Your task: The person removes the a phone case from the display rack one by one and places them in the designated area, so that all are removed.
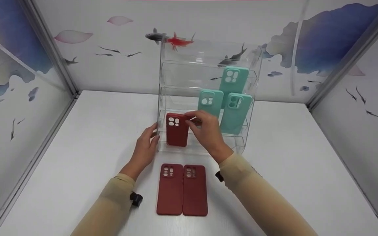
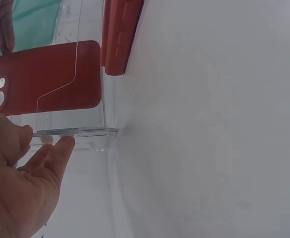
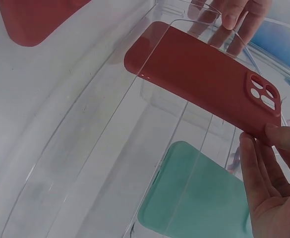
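Note:
A red phone case (image 1: pixel 177 134) stands nearly upright at the lower left of a clear acrylic display rack (image 1: pixel 184 149). My right hand (image 1: pixel 207 129) pinches its upper right edge between thumb and fingers, near the camera cutouts. In the right wrist view, the lower end of that case (image 3: pixel 149 49) is behind the clear lip of a tier. My left hand (image 1: pixel 145 147) rests against the rack's left side, fingertips (image 2: pixel 63 146) at the panel's edge. Two more red phone cases, one left (image 1: pixel 170 193) and one right (image 1: pixel 195 193), lie side by side before the rack.
Three mint-green phone cases stand on the rack's right half: one upper (image 1: pixel 235 78), one middle (image 1: pixel 210 98) and one lower right (image 1: pixel 236 114). A white table (image 1: pixel 281 164) carries everything, with printed panels (image 1: pixel 110 72) around its back and sides.

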`<state>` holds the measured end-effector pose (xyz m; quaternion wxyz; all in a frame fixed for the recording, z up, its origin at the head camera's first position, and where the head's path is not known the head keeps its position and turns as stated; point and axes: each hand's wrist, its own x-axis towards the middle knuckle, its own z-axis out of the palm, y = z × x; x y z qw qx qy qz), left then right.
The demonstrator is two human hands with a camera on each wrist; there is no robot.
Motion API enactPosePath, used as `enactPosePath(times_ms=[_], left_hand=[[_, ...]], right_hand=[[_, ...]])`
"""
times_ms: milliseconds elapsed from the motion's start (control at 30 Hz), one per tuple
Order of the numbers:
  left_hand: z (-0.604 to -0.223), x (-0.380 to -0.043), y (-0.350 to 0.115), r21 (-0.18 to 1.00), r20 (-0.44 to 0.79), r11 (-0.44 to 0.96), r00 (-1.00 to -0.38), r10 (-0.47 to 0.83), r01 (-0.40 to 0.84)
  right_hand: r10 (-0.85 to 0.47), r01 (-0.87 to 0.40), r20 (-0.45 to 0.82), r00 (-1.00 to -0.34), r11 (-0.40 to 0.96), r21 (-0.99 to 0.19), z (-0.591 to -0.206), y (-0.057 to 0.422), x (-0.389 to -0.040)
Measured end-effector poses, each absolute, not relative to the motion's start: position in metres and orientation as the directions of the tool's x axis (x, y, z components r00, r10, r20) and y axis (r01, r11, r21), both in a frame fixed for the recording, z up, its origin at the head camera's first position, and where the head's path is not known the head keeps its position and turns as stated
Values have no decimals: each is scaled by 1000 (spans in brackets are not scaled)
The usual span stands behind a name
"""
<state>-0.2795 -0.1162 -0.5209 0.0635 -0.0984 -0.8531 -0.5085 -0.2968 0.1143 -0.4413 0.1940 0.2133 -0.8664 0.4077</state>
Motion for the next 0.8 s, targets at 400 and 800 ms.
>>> enactPosePath(times_ms=[400, 800], left_hand=[[-521, -278, -116, 861, 187, 464, -978, 95, 210], [-519, -279, -115, 854, 182, 474, -977, 109, 212]], right_hand=[[-207, -557, 542, -814, 544, -628, -440, 116, -288], [-176, -603, 616, -768, 525, -601, -431, 131, -280]])
